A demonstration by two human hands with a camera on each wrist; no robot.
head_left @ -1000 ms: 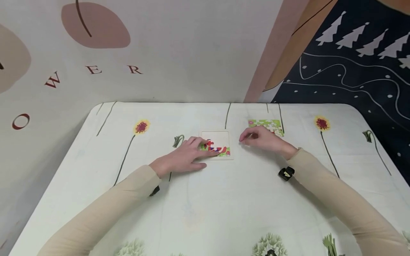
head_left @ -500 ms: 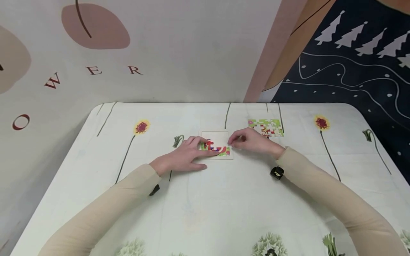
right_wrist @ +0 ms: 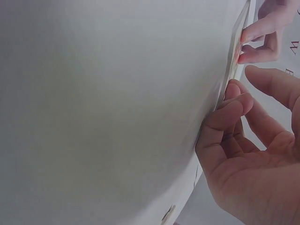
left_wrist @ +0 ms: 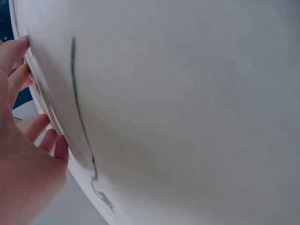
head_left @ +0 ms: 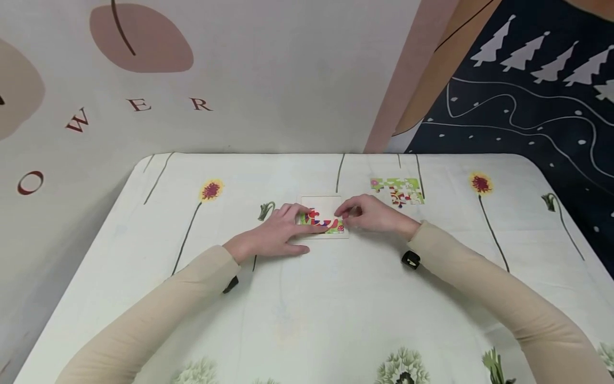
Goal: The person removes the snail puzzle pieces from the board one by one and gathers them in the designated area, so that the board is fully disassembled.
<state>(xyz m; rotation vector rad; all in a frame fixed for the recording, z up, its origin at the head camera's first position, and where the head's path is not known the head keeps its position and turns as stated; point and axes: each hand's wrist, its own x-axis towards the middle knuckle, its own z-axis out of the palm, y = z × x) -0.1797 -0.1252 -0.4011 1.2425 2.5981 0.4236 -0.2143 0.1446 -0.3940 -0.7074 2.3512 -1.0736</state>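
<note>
Closest to the person, puffy pale green flowers are printed on the white table. Two tan sleeves reach in from both sides, and a small black thing sits under each cuff. Next come the hands. The left hand has its fingers spread wide; they rest on the picture board, with the thumb sticking out on the near side. The right hand has bent fingers, with tips at the board's right edge. I can't tell if they pinch a piece. The board lies flat between the hands. Red, green and blue puzzle pieces fill its near part; the far part is plain. Past the right hand, loose pieces lie flat in a green and red bunch. Yellow flowers are printed farther out. Behind the table I see a pale wall with red letters and, on the right, white trees on dark blue.
</note>
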